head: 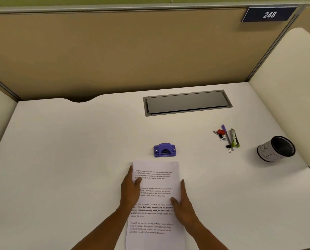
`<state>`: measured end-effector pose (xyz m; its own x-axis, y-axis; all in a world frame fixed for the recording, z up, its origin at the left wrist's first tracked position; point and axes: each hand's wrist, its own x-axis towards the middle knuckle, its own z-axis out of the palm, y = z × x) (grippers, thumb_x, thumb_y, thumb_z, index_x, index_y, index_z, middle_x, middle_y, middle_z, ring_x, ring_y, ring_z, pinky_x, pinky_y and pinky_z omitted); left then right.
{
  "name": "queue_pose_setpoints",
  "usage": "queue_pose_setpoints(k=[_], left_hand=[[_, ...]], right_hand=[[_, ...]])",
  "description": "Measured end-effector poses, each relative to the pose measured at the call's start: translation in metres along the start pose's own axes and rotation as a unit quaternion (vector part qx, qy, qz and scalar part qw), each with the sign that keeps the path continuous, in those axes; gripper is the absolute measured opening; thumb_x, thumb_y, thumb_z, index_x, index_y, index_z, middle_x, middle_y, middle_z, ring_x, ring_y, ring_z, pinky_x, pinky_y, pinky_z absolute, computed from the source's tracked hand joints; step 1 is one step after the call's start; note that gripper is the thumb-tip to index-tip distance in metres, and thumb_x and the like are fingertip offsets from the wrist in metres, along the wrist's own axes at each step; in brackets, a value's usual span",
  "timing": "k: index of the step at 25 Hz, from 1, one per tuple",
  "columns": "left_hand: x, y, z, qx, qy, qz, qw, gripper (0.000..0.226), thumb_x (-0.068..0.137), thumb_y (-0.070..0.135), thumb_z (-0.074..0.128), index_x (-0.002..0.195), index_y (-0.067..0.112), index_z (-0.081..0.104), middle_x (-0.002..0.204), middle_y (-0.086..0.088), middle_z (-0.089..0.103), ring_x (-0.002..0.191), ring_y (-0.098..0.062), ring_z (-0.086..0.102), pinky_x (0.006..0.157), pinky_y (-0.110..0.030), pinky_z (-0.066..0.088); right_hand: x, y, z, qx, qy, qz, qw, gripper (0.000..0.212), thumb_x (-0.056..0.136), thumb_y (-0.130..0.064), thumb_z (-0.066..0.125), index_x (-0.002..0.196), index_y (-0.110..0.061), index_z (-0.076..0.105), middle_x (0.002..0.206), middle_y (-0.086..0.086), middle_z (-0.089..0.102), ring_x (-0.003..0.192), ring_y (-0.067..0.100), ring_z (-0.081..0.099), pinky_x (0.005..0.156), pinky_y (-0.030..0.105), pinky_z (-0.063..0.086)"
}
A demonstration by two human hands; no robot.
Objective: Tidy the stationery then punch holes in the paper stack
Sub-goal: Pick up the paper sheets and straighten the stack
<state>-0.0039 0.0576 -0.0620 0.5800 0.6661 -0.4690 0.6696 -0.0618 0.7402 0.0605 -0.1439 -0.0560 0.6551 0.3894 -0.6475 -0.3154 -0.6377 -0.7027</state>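
Observation:
A stack of printed paper point(156, 184) lies on the white desk point(69, 159) in front of me. My left hand point(130, 188) grips its left edge, thumb on top. My right hand point(184, 204) holds the right edge, thumb on the sheet. Just beyond the stack's far edge sits a purple hole punch point(164, 150). Loose stationery lies to the right: a purple pen point(226, 134), a utility knife with a green end point(234, 138), a red clip point(221, 131) and a black binder clip point(228, 147). A black mesh pen cup point(275, 148) lies on its side at the far right.
A grey cable hatch point(186, 102) is set into the desk behind the punch. Beige partition walls enclose the desk at the back and both sides. A sign reading 248 point(268, 14) hangs at the upper right.

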Motion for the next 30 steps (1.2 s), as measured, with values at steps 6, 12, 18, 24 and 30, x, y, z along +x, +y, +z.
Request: queue_pose_setpoints(k=[6,12,18,24,30], left_hand=[[0.005,-0.002,-0.003,0.0,-0.018,0.011,1.0,0.066,0.1,0.02,0.052,0.157,0.018,0.019,0.157,-0.008,0.039,0.143,-0.027,0.042,0.116,-0.041,0.037],[0.001,-0.008,-0.015,-0.038,-0.051,-0.027,0.998,0.058,0.099,0.026,0.055,0.151,0.021,0.031,0.128,-0.003,0.061,0.105,-0.022,0.067,0.085,-0.032,0.058],[-0.058,-0.072,-0.033,-0.105,-0.079,-0.124,0.984,0.019,0.089,0.014,0.071,0.106,0.009,0.068,0.103,-0.009,0.077,0.096,-0.027,0.074,0.089,-0.047,0.059],[-0.116,-0.11,-0.017,-0.18,-0.007,-0.183,0.966,0.011,0.088,-0.002,0.067,0.095,0.006,0.071,0.09,-0.014,0.077,0.085,-0.031,0.071,0.057,-0.032,0.061],[-0.124,-0.116,-0.017,-0.155,-0.001,-0.171,0.973,0.016,0.09,-0.002,0.064,0.102,0.004,0.071,0.095,-0.017,0.075,0.09,-0.034,0.07,0.066,-0.041,0.063]], right_hand=[[0.005,0.002,-0.001,-0.017,-0.005,0.003,1.0,0.077,0.103,-0.022,0.047,0.158,-0.032,-0.005,0.16,-0.003,0.03,0.141,0.021,0.04,0.116,0.035,0.033],[0.006,0.009,-0.004,0.062,0.043,0.02,0.997,0.061,0.098,-0.001,0.048,0.15,-0.023,0.027,0.147,0.004,0.049,0.128,0.023,0.053,0.112,0.044,0.043],[0.004,0.006,-0.006,0.141,0.088,0.04,0.985,0.039,0.096,-0.001,0.051,0.13,-0.019,0.048,0.116,-0.003,0.061,0.101,0.011,0.061,0.086,0.028,0.049],[-0.007,0.015,0.005,0.162,0.062,0.06,0.983,0.031,0.095,-0.001,0.049,0.118,-0.016,0.064,0.109,-0.001,0.073,0.099,0.019,0.071,0.081,0.03,0.057],[-0.019,0.028,0.006,0.206,0.047,0.119,0.97,0.023,0.101,-0.02,0.049,0.108,-0.02,0.071,0.098,-0.001,0.079,0.09,0.022,0.076,0.084,0.046,0.062]])
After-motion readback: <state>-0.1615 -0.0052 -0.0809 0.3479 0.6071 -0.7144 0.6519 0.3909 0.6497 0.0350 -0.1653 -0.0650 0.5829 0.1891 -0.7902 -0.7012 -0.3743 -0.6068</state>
